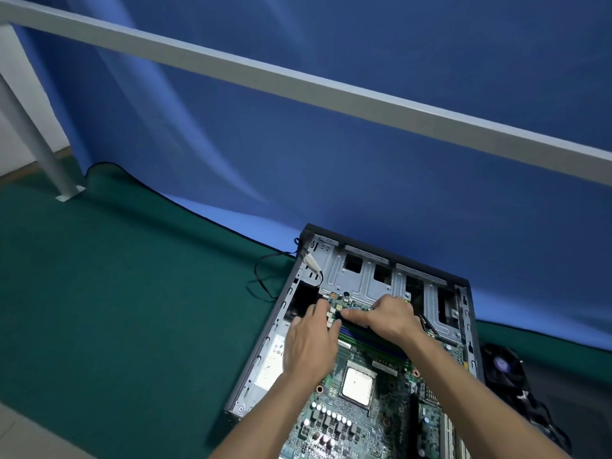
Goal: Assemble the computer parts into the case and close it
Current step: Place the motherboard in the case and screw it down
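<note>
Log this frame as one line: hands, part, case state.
left hand on memory slots | right hand pressing memory stick | case open | cooler fan outside

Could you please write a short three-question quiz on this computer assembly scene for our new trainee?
1. True or false: the case lies open on its side.
2. Where are both hands working? A) at the memory slots B) on the fan C) on the grey rail
3. What square part sits bare on the motherboard, nearer the person than the hands?

Key: 1 true. 2 A: left hand and right hand are at the slots. 3 the processor.
</note>
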Available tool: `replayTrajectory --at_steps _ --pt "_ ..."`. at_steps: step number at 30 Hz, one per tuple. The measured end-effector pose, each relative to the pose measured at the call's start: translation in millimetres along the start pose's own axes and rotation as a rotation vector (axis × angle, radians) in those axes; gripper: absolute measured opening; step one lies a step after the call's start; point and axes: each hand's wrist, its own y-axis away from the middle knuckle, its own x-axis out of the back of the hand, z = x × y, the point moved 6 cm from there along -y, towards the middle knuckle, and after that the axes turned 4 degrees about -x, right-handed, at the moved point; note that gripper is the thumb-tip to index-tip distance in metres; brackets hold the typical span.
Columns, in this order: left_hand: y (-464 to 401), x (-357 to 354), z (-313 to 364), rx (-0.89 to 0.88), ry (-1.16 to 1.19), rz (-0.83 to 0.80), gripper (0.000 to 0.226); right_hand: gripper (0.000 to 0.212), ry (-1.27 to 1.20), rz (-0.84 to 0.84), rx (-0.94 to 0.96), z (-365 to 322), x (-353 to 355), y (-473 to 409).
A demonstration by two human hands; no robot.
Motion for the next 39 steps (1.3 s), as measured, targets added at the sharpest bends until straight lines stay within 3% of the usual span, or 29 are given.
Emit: replayTrajectory --at_steps 17,20,25,39 --pt "1 1 5 -0.042 -0.014 0.000 0.016 0.068 0.022 -0.176 0.008 -2 1 -6" --pt "1 -1 7 -0.042 -0.063 -0.023 0.014 0.067 0.019 -0.138 0.002 0 0 -6" --pt "-4 -2 6 -0.047 -0.044 -0.086 0.019 0.064 -0.054 -0.235 0.029 -3 1 -2" --pt "-3 -6 5 -0.104 -0.077 -0.101 0.017 0.071 -0.017 -0.133 -0.029 6 0 -5"
